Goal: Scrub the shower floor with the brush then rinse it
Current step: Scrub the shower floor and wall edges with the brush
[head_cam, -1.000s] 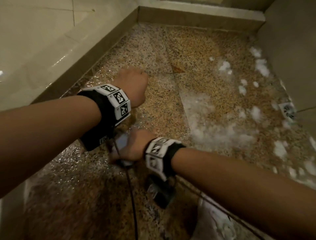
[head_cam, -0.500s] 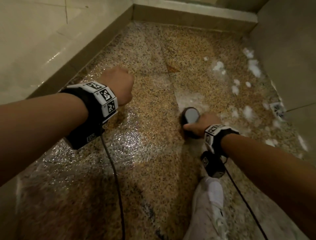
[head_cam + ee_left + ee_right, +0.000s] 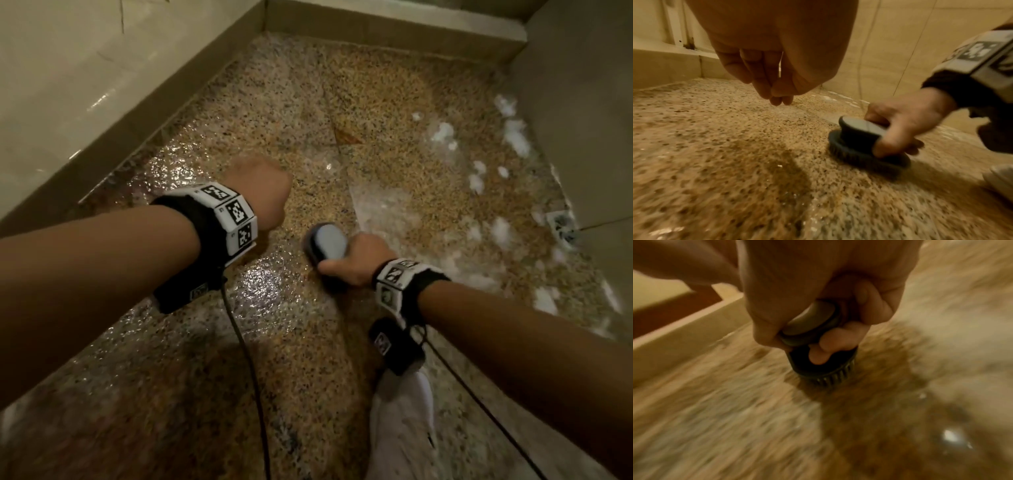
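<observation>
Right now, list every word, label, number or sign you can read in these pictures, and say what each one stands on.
No readable words, brands or numbers anywhere.
Left wristband: black-and-white square marker patterns only, no letters.
Right wristband: the same kind of patterns, no letters.
Black units under each wrist: a small white label on each, too small and blurred to read.
Brush: plain grey top, no visible print.

We count one dark round scrubbing brush (image 3: 325, 245), two bare hands, left (image 3: 262, 192) and right (image 3: 359, 258), two marker-patterned wristbands (image 3: 226, 219), one white shoe (image 3: 404, 428), two black cables (image 3: 253, 387).
</observation>
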Demonstrator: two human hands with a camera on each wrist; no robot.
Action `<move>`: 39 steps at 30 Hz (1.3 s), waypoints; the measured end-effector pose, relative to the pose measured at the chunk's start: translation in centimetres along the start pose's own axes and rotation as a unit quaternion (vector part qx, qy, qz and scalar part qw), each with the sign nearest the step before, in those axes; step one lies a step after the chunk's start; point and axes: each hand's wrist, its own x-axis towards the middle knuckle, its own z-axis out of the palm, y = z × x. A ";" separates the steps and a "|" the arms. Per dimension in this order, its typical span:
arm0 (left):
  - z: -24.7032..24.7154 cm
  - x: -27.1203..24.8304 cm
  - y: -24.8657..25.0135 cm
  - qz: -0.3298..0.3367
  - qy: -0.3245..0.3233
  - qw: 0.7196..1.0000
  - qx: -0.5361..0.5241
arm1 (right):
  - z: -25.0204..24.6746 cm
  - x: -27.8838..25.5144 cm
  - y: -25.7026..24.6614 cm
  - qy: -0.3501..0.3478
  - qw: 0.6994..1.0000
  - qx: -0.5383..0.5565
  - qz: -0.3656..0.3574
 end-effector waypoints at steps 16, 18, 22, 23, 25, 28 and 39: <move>-0.9 3.9 0.3 -0.033 0.040 0.999 0.005 | -0.4 4.5 -5.2 0.036 0.982 0.167 -0.078; -1.2 4.2 0.4 -0.035 0.053 0.998 0.003 | -1.3 5.5 -2.7 0.074 0.977 0.198 -0.032; -1.4 3.9 -0.4 -0.046 0.056 0.997 -0.006 | -5.1 6.9 5.7 0.137 0.981 0.087 0.108; -1.4 3.7 -0.7 -0.052 0.052 0.997 -0.005 | -5.7 7.1 7.2 0.142 0.980 0.034 0.132; -1.4 3.2 -1.6 -0.064 0.046 0.997 0.001 | -6.1 7.2 8.1 0.146 0.978 -0.016 0.145; -1.0 2.5 -2.2 -0.074 0.036 0.997 0.013 | -5.6 6.8 4.3 0.177 0.979 0.062 0.077; 0.0 2.9 -1.2 -0.045 0.036 0.997 -0.053 | -4.4 8.2 -3.4 0.137 0.977 0.149 0.064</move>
